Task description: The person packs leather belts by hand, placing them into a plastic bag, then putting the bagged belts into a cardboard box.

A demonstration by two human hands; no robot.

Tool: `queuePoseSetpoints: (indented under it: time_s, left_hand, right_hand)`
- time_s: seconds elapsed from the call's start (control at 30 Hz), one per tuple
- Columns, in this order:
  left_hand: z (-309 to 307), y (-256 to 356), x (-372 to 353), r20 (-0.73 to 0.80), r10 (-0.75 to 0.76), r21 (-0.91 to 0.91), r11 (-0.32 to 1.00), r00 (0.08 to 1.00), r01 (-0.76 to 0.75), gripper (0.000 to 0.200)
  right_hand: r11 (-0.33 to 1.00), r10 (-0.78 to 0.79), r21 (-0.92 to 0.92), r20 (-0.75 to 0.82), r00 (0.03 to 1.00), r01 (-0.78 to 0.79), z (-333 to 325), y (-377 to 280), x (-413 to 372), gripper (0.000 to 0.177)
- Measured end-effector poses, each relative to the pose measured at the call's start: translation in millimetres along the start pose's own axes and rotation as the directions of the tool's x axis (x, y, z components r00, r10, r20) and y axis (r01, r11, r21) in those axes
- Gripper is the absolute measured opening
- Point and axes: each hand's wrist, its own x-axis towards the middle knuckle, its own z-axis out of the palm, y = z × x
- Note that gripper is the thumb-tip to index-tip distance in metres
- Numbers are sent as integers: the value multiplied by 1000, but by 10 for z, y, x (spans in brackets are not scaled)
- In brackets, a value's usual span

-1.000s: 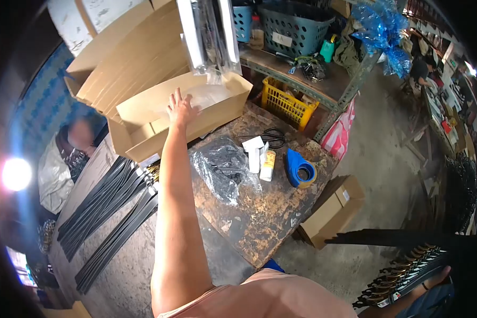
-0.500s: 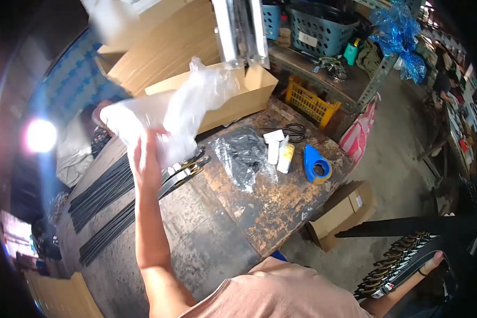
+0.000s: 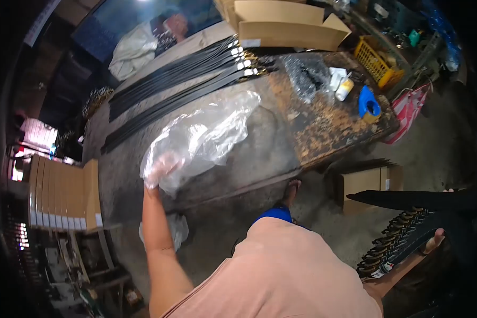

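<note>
Over the near part of the table, my left hand (image 3: 167, 165) grips a clear plastic bag (image 3: 209, 132), its fingers partly seen through the film. The bag spreads away to the right, crumpled and shiny. Far out at the right, my right hand (image 3: 434, 241) is closed around a thick bundle of black belts (image 3: 403, 241). Their brass-coloured buckles line up in a row along my forearm, and part of the hand is hidden by the belts. More black belts (image 3: 180, 85) lie on the table in two groups, buckle ends to the right.
The worn table (image 3: 259, 169) carries a dark item in clear plastic (image 3: 306, 77), a yellow-labelled bottle (image 3: 344, 90) and a blue tape dispenser (image 3: 368, 103). A long cardboard box (image 3: 291, 34) stands behind. Flat cartons (image 3: 58, 193) line the left; another carton (image 3: 365, 185) is on the floor.
My left hand has brought the plastic bag down and back from beside the long box to the near table. The view has turned left and down. My right hand still holds the belts.
</note>
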Motion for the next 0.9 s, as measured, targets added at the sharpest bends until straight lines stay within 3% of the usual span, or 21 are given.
queuePoseSetpoints:
  time_s: [0.07, 0.1, 0.13, 0.17, 0.2, 0.23, 0.27, 0.3, 0.33, 0.37, 0.43, 0.47, 0.53, 0.57, 0.6, 0.63, 0.67, 0.7, 0.77, 0.8, 0.9]
  left_hand:
    - [-287, -94, 54, -139, 39, -20, 999, 990, -42, 78]
    - [-219, -118, 130, -285, -35, -373, 925, 958, -77, 78]
    - [-149, -152, 173, -392, -155, -664, 730, 907, -162, 78]
    - [-257, -639, 522, -555, -159, -211, 976, 817, 47, 77]
    - [-369, -1063, 854, -677, -54, 271, 909, 734, 316, 77]
    - [-221, -1037, 885, -730, 170, 301, 949, 662, 89, 76]
    - [82, -983, 894, -764, 364, 347, 928, 532, -137, 74]
    - [300, -1002, 908, -602, 576, 540, 804, 553, -249, 76]
    - [546, -1078, 939, -400, 590, 618, 739, 702, -268, 80]
    - [789, -1155, 928, -320, 491, 551, 792, 810, -262, 83]
    - [1166, -1474, 1025, -289, 265, 532, 844, 920, -75, 79]
    - [1223, -1465, 967, -267, 252, 676, 737, 930, -6, 58]
    - [1319, -1775, 1219, -326, 322, 689, 725, 889, -10, 34]
    - [1286, -1787, 1301, -318, 320, 685, 729, 892, -17, 34]
    - [1199, -1735, 1356, -348, 281, 417, 901, 894, -120, 25]
    - [1119, -1695, 1440, -369, 242, 107, 970, 897, -217, 19]
    - [981, -1530, 1442, -325, 126, -220, 954, 937, -205, 14]
    - [799, -1307, 1338, -286, 43, -423, 891, 957, -167, 17]
    - [486, -897, 1038, -338, 39, -429, 883, 941, -190, 25]
    - [371, -615, 810, -338, 64, -413, 886, 939, -209, 25]
    - [201, -238, 404, -373, 211, -305, 892, 904, -334, 24]
  right_hand:
    - [999, 39, -4, 30, 999, -39, 273, -1, -66, 107]
    - [999, 48, -7, 49, 998, -48, 346, -16, -128, 107]
    - [998, 62, -10, 69, 996, -61, 418, -20, -168, 107]
    - [997, 75, -16, 82, 994, -74, 599, 12, -128, 108]
    - [997, 77, -21, 86, 993, -76, 610, 34, -117, 108]
    - [997, 72, -29, 83, 994, -70, 296, 45, -124, 108]
    - [997, 70, -40, 80, 994, -67, 314, 47, -153, 108]
    - [997, 68, -54, 79, 995, -63, 602, 64, -160, 109]
    - [996, 69, -68, 78, 995, -64, 781, 75, -186, 109]
    - [994, 81, -82, 77, 994, -75, 727, 67, -236, 109]
    - [992, 82, -105, 69, 994, -75, 994, 106, -258, 110]
    - [991, 78, -117, 63, 995, -70, 1098, 134, -252, 110]
    - [986, 78, -148, 53, 996, -70, 1459, 222, -197, 110]
    - [983, 84, -166, 48, 995, -75, 1484, 247, -201, 111]
    - [978, 103, -186, 37, 994, -95, 1430, 195, -254, 111]
    - [976, 103, -193, 25, 994, -96, 1402, 256, -327, 111]
    - [967, 84, -244, 35, 996, -73, 1532, 356, -321, 115]
    - [955, 64, -291, 47, 997, -48, 1602, 433, -304, 120]
    - [940, 247, -271, 128, 961, -206, 1823, 486, -298, 121]
    - [936, 264, -278, 146, 954, -216, 1879, 622, -303, 121]
    - [957, 289, -65, 319, 903, -283, 2231, 844, -294, 87]
